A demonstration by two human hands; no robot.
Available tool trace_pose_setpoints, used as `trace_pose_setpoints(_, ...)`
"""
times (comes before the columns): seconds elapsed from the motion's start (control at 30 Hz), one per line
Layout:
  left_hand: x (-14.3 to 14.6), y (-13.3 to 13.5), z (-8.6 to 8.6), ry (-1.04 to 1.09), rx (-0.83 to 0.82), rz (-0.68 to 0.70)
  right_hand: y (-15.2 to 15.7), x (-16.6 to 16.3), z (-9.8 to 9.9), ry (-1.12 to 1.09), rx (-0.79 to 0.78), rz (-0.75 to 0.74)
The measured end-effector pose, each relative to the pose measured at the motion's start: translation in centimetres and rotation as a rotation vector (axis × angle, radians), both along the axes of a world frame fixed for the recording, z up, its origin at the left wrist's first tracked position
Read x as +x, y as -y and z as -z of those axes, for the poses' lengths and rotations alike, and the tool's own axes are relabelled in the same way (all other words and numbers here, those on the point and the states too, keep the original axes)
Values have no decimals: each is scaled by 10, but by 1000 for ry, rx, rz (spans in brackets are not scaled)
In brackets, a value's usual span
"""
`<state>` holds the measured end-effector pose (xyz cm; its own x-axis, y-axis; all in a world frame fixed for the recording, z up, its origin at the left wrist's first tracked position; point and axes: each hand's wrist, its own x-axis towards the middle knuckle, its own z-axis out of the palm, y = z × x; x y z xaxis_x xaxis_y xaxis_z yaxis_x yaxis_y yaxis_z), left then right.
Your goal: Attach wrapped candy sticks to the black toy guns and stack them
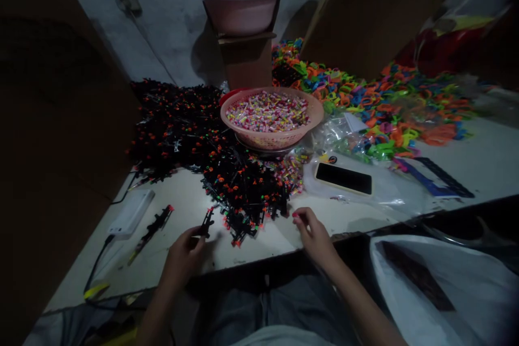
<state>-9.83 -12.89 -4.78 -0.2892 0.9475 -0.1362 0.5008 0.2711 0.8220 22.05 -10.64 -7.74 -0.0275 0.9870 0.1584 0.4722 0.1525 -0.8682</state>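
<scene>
My left hand [184, 257] is closed on a small black toy gun [207, 221] with a red tip, held just above the front of the table [279, 238]. My right hand [314, 238] pinches a tiny red piece [294, 215] between thumb and fingertips; its exact kind is too small to tell. Between and beyond the hands spreads a heap of black toy guns [239, 189] with orange, red and green tips. Another toy gun [156, 224] lies apart on the left, with something yellowish at its near end.
Behind the heap stands a pink basket [267, 138] of small colourful wrapped pieces [270, 111]. A phone [344, 178] lies on clear plastic. At left is a white power bank [132, 213] with a cable. Bright plastic parts [365, 97] are piled back right; a white sack [466, 275] hangs below.
</scene>
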Motion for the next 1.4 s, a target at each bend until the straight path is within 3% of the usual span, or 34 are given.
trace_pose_setpoints(0.07,14,10,-4,343,-21,-104,18,-18,-8,-143,-61,-77)
trace_pose_setpoints(0.17,51,23,-11,778,-65,-156,42,-48,-22,-245,-132,-210)
trace_pose_setpoints(0.27,87,32,-19,979,-112,-156,52,-68,-30,-334,-148,-250)
trace_pose_setpoints(0.4,106,36,-27,954,-50,-170,52,-69,-32,-362,-123,-203)
trace_pose_setpoints(0.57,106,34,-30,845,69,-69,51,-64,-35,-371,-10,-195)
trace_pose_setpoints(0.73,108,36,-37,768,118,-81,54,-68,-42,-333,78,-168)
trace_pose_setpoints(1.03,108,39,-38,768,128,-136,57,-74,-41,-377,57,-160)
trace_pose_setpoints(1.2,112,42,-32,737,126,-192,56,-72,-45,-145,128,-245)
trace_pose_setpoints(1.4,118,42,-28,837,118,-260,56,-75,-51,58,40,-268)
